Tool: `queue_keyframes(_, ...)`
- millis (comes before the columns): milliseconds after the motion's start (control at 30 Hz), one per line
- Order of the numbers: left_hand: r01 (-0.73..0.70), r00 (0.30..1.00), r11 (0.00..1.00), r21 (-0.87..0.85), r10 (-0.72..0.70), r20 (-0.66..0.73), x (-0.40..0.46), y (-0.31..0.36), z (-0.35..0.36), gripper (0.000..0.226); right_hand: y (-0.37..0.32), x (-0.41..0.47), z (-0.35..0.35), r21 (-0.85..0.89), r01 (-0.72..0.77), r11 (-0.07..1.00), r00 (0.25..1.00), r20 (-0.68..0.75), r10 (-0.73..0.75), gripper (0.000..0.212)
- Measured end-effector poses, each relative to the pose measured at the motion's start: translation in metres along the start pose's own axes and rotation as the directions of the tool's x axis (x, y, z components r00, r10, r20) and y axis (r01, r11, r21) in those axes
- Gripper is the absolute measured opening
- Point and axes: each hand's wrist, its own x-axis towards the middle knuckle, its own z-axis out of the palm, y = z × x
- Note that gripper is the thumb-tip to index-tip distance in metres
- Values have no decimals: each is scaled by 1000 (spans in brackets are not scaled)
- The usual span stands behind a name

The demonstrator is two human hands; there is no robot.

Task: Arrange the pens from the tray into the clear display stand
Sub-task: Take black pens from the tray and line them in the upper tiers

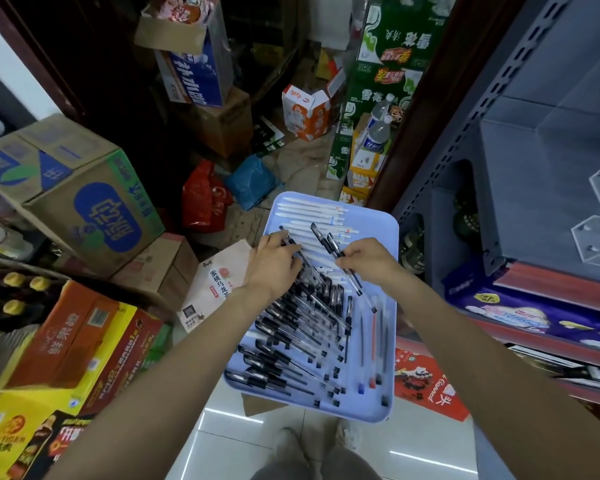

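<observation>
Two hands are down over the blue tray [390, 271], and we see both of them working among the pens. Our left hand [274, 263] lies palm down on the tray's left side, its fingers curled round a black-capped pen [289, 239] whose tip sticks out past the knuckles toward the far end. Our right hand [368, 259] sits near the tray's right edge and pinches two black-capped pens [326, 242] between thumb and fingertips; their capped ends angle up and left above the white pens, while the clear barrels run down and right past the hand.

Under and beyond both hands lies a row of white pens [312, 211] filling the far half of the tray. On the near half we see a heap of black pens [284, 344] fanned across the left and middle, just below the left wrist. A few thin refills [373, 348], one red, lie straight along the right side of the tray, close to our right forearm.

Clear display stand pockets [594, 242] show on the grey shelf at the right, well apart from the tray and from both hands. Cardboard boxes [84, 202] crowd the floor at the left.
</observation>
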Motion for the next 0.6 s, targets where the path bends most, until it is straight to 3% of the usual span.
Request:
queue_keyframes(100, -4, 995, 931, -365, -32, -92, 2, 13, -12, 34, -10, -18, -10, 98, 50, 994, 998, -33, -47, 27)
queue_keyframes(167, -30, 993, 769, -639, -48, -105, 0, 34, -30, 28, -20, -32, -16, 171, 85, 982, 996, -42, -79, 21)
queue_keyframes(233, -86, 992, 640, -764, -19, -127, -3, 57, -48, 22, -29, -45, -23, 213, 128, 969, 991, -68, -116, 17)
queue_keyframes(400, -155, 985, 513, -844, 18, -171, -6, 106, -85, 27, -45, -81, -60, 288, 250, 924, 956, -223, -189, 16)
queue_keyframes(500, -263, 964, 474, -840, 84, -254, -7, 141, -103, 21, -42, -103, -96, 224, 334, 916, 878, -428, -215, 27)
queue_keyframes(600, -409, 912, 553, -726, 209, -354, -10, 181, -117, 17, -34, -129, -138, 173, 397, 901, 780, -582, -232, 32)
